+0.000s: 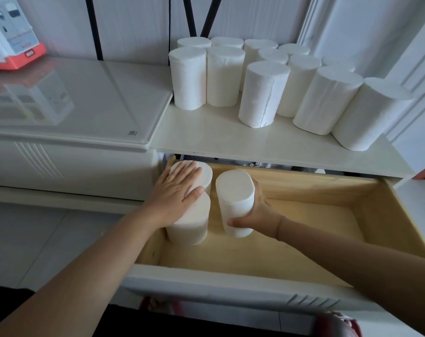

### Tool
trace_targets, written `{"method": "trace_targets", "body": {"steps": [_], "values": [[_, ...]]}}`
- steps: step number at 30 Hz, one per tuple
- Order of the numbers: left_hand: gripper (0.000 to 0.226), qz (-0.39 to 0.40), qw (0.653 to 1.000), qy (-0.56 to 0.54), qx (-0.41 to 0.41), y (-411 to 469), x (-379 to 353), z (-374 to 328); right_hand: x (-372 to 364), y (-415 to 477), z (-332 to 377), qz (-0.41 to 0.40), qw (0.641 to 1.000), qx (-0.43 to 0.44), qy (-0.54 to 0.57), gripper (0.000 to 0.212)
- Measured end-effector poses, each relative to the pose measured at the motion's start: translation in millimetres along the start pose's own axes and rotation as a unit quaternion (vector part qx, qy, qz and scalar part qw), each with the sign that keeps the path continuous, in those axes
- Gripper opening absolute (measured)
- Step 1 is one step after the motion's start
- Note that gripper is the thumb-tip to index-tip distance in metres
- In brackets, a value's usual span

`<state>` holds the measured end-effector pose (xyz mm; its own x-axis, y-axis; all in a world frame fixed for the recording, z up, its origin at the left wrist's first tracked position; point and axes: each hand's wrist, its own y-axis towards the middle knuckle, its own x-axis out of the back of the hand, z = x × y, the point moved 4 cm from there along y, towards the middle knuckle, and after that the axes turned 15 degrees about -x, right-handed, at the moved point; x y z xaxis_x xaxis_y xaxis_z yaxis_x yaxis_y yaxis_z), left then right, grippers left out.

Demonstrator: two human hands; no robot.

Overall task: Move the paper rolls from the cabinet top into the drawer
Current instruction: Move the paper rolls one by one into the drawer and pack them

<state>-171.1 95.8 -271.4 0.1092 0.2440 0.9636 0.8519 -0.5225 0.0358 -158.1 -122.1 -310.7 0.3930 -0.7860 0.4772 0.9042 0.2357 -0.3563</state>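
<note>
A room in a home. A low white cabinet (72, 166) with moulded grooves on its front stands against a pale panelled wall (138, 20), and a sheet of glass (85, 98) covers part of it. Beside it, a white drawer (377, 215) with a plain wooden inside is pulled open. About a dozen white paper rolls (262, 93), ordinary household stock, stand on the cabinet top (218, 132). The floor (36, 239) is pale glossy tile. A white and orange product box (12, 37) sits at far left.
</note>
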Motion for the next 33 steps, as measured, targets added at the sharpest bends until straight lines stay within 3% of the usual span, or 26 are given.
{"method": "trace_targets", "body": {"steps": [8, 10, 13, 15, 17, 26, 30, 33], "values": [[0.058, 0.006, 1.000, 0.005, 0.003, -2.2, 0.8, -2.2, 18.1, -17.9, -4.5, 0.146, 0.986, -0.042, -0.076, 0.124], [0.058, 0.005, 1.000, 0.002, 0.005, -2.6, 1.4, -2.2, 32.9, -15.7, 9.1, 0.156, 0.985, -0.058, -0.043, 0.120], [0.057, 0.004, 1.000, -0.010, 0.005, -2.6, 3.2, -3.3, 41.2, -7.7, 28.0, 0.158, 0.981, -0.090, 0.063, 0.073], [0.057, 0.006, 1.000, -0.007, 0.005, -3.5, 4.5, -4.1, 34.8, -6.4, 34.6, 0.159, 0.980, -0.113, 0.035, 0.039], [0.058, 0.010, 1.000, 0.002, 0.002, -5.0, 5.0, -4.7, 28.4, -10.3, 35.6, 0.155, 0.979, -0.130, -0.016, 0.022], [0.059, 0.009, 1.000, 0.012, -0.002, -7.2, 4.2, -4.7, -5.1, -67.3, 19.5, 0.196, 0.939, -0.262, -0.105, 0.039], [0.059, 0.006, 1.000, 0.018, 0.001, -7.7, 4.0, -5.8, -27.8, -80.3, 22.9, 0.191, 0.932, -0.307, -0.019, 0.051], [0.059, 0.005, 1.000, 0.025, 0.001, -8.4, 3.8, -5.9, -47.1, -82.4, 29.7, 0.206, 0.934, -0.291, 0.013, 0.045]]}}
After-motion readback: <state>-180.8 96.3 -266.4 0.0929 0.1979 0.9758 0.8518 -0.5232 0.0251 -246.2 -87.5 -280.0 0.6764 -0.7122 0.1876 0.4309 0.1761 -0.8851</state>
